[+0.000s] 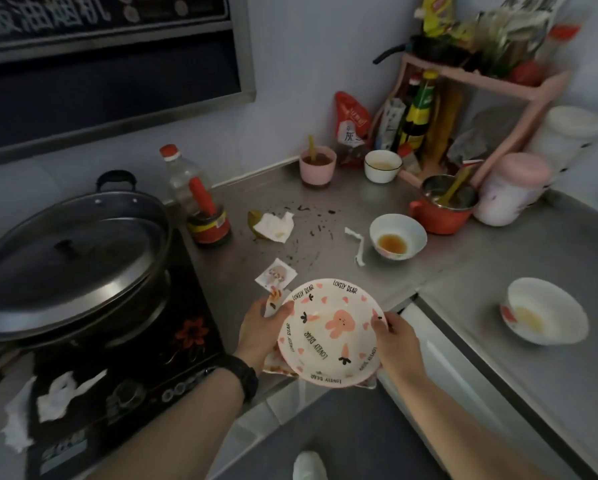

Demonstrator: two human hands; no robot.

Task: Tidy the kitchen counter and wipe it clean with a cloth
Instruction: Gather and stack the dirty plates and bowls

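Between the two hands, above the near edge of the worktop [498, 258], the bear plate [328, 332] was held tilted, face toward the camera. The left hand [259, 327] gripped one rim with the thumb over the edge and the fingers curled beneath. The right hand [394, 337] gripped the opposite rim the same way. A two-sided hold probably kept the plate steady while it was carried off. A patterned edge showed under the plate by the left wrist – second plate or wrapper, could not tell.

Beyond the left hand lay a small printed wrapper [276, 277], then a crumpled tissue [273, 226] beside dark spatter [311, 220] on the steel. Beyond the right hand stood a sauce bowl [397, 240], with a red pot [443, 206] just behind it. Well out to the right of that hand sat a white bowl [543, 311]. To the left of the left hand stood a lidded wok [72, 265] on its hob [124, 375].

Judgement: clearing stage – crockery was being lifted first so the spatter could be reached. Neither hand held a cloth, and wiping had not begun.
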